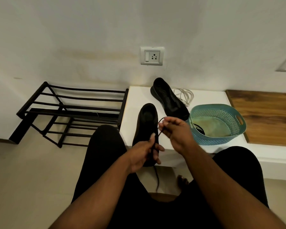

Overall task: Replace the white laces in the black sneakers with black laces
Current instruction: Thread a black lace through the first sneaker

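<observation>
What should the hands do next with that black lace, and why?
Probably pull the black lace through and thread the next eyelet. Both the right hand and left hand pinch it over the near sneaker, with one end dangling below.

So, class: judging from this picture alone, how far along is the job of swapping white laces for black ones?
Done: a loose bundle of white laces lies on the white bench beside the far black sneaker, which shows no white lace. In hand: the left hand and right hand pinch a black lace over the near black sneaker. Left: finishing that lacing; whether the far sneaker has a black lace is unclear.
</observation>
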Action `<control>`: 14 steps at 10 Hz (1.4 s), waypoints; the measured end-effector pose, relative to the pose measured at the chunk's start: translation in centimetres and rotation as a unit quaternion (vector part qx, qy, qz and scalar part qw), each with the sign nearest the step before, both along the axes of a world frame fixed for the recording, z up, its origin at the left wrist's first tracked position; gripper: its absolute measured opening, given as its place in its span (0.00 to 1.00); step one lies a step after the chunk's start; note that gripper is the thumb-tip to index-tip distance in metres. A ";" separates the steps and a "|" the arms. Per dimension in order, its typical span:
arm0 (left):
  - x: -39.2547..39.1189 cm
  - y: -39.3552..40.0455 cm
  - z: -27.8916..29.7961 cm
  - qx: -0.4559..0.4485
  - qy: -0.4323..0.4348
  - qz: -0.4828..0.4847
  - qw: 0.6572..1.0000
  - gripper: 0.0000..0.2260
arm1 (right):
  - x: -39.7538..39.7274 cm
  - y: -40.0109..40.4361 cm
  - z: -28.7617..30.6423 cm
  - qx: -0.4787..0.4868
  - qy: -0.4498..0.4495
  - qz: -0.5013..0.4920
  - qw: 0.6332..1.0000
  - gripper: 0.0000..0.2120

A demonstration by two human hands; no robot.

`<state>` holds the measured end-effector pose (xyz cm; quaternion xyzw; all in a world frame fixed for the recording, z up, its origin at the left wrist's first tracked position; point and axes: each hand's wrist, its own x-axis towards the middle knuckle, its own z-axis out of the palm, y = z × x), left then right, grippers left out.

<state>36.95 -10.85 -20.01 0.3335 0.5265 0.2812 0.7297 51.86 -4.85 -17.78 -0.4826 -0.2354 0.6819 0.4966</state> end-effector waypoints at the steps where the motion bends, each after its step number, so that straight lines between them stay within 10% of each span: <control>1: -0.7 0.2 -0.3 0.047 0.049 0.081 0.994 0.16 | 2.0 0.9 -0.5 0.067 -0.322 0.032 0.944 0.07; 2: -1.2 1.0 -1.0 0.097 0.103 0.135 0.981 0.10 | 2.1 -0.5 -0.6 0.207 -0.742 0.276 0.574 0.24; 3: -0.8 1.0 -0.9 0.115 0.089 0.116 0.983 0.09 | 0.5 -2.2 -0.8 0.253 -0.594 0.352 0.678 0.27; 4: -1.3 1.0 -0.4 0.138 0.109 0.119 0.977 0.07 | 0.5 -2.4 -2.1 0.212 -0.446 0.185 0.850 0.11; 5: -2.4 1.1 -0.5 0.136 0.123 0.154 0.971 0.06 | 2.5 -1.1 -2.8 0.140 -0.467 0.034 0.873 0.09; 7: -2.0 1.0 -0.4 0.162 0.134 0.148 0.966 0.08 | 2.3 -2.2 -2.2 0.186 -0.708 0.244 0.636 0.24; 9: -0.5 1.8 -0.3 0.227 0.193 0.124 0.947 0.14 | -1.8 -4.3 -2.1 0.207 -0.319 0.264 0.886 0.13; 12: -2.2 8.4 -2.4 0.137 0.327 0.233 0.905 0.17 | -2.4 -0.6 -3.9 0.127 -0.332 0.094 0.930 0.07; 14: -2.0 9.9 -3.9 0.143 0.438 0.108 0.881 0.21 | -1.8 2.4 -4.5 0.091 -0.340 0.074 0.933 0.08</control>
